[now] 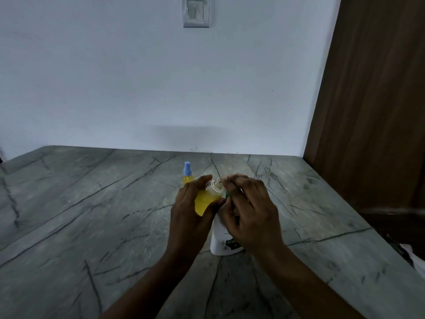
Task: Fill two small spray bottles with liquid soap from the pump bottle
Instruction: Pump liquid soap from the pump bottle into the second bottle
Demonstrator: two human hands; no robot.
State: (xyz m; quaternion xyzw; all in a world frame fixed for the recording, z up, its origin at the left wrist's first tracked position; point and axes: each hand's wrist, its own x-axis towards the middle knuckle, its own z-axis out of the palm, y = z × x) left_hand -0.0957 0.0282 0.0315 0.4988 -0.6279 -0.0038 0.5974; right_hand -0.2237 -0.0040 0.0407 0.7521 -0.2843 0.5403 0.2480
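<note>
- Two bare forearms reach in from the bottom edge. The left hand [190, 210] wraps its curled fingers and thumb round one small open spray bottle [205, 201]. The right hand [250, 210] curls over the top of the pump bottle [220, 240], hiding most of the pump.
- One grey stone counter [80, 203], smooth and crossed by dark veins, carries everything.
- One plain pale wall [138, 77] stands behind it, with one brown wood-grain panel [372, 100] to the right.
- One pump bottle, white and opaque, stands upright on the counter under the right hand; a green sliver [227, 194] shows at its top.
- Two spray bottles, clear plastic with yellow liquid: the held one is tilted and uncapped, its ribbed neck right beside the right fingertips; the capped spray bottle [188, 178] stands just behind the left hand, with a blue spray top [187, 168].
- One rectangular switch plate [196, 11] is on the wall.
</note>
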